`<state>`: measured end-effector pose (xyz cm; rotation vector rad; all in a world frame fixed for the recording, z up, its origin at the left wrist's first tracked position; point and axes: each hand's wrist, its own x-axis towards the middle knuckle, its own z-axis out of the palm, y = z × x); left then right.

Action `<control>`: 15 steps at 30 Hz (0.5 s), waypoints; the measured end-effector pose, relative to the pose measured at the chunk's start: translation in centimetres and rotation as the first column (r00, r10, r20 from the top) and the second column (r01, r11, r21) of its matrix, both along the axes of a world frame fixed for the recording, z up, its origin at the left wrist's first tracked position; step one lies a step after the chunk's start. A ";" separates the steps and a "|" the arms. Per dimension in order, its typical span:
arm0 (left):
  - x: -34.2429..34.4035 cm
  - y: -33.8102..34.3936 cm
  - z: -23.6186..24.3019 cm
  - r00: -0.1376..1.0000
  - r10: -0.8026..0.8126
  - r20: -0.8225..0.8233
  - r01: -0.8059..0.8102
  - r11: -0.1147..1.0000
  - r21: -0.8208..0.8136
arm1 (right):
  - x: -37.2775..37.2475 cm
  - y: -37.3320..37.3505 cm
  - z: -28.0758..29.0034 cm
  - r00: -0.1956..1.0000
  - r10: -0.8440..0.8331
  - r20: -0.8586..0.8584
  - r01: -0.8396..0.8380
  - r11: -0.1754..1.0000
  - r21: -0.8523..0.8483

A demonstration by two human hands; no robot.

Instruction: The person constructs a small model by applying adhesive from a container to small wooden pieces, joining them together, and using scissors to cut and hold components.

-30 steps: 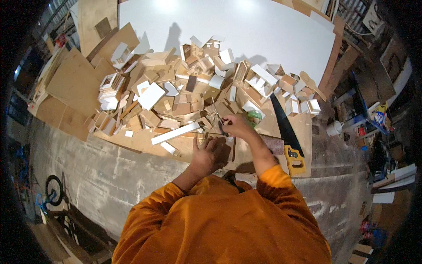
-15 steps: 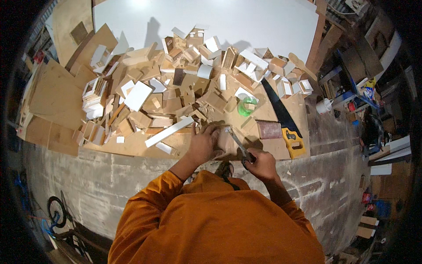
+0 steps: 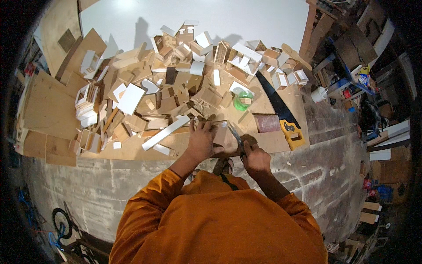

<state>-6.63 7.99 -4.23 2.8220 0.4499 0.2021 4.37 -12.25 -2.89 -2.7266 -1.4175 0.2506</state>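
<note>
My left hand grips the left side of a small brown wooden piece at the table's front edge, with its thumb low along the side. In my right hand is a slim tool with a long thin metal blade and a dark handle. Its tip lies at the far right corner of the wooden piece, near a small pale spot. The fingers of my right hand are wrapped round the handle. A long white strip lies just left of my left hand.
A handsaw with a yellow handle lies at the right, beside a reddish-brown sanding sheet. A round green transparent thing sits behind. Many wooden offcuts and small model houses cover the table.
The whole view has shifted slightly. The blade in my right hand stands a little steeper. My left hand remains on the wooden piece.
</note>
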 end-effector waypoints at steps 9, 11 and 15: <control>0.3 0.3 -0.3 0.999 -0.031 -0.012 0.031 0.999 -0.007 | 0.9 0.0 1.0 0.985 0.153 0.075 -0.148 0.987 -0.069; 0.4 0.4 -0.7 0.999 -0.036 -0.003 0.036 0.999 -0.005 | 0.8 -0.1 -0.1 0.976 0.184 0.120 -0.178 0.982 -0.062; 0.5 0.3 -1.9 0.999 -0.033 0.033 0.032 0.999 0.027 | 0.2 -0.9 -3.2 0.940 0.194 0.280 -0.208 0.978 0.019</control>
